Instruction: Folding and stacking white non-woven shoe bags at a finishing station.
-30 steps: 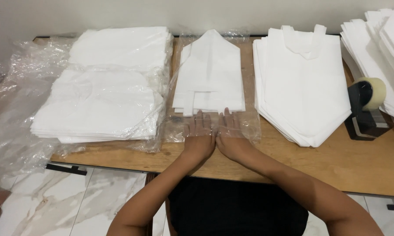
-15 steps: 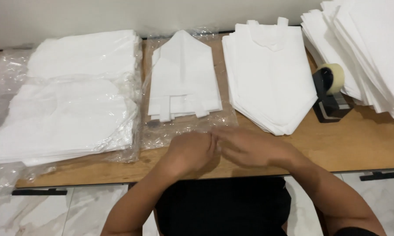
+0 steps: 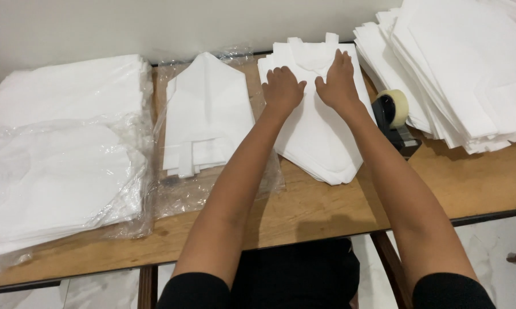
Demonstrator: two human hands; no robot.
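Both my hands rest on a stack of folded white fabric bags [image 3: 321, 143] at the middle of the wooden table [image 3: 326, 212]. My left hand [image 3: 282, 88] lies on the stack's upper left with its fingers curled down onto the top bag. My right hand [image 3: 339, 80] lies flat beside it, fingers spread toward the bag handles at the far edge. To the left, a folded bundle of white bags [image 3: 206, 120] sits on a clear plastic sleeve [image 3: 212, 189]. Neither hand has lifted anything off the stack.
Wrapped packs of white bags [image 3: 57, 166] fill the table's left side. A tall, loose pile of white bags [image 3: 469, 68] stands at the right. A tape dispenser [image 3: 395, 117] sits between that pile and my right forearm. A pale wall runs behind.
My hands left the near edge of the plastic sleeve and reached forward and right onto the stack of white bags. The view shifted right.
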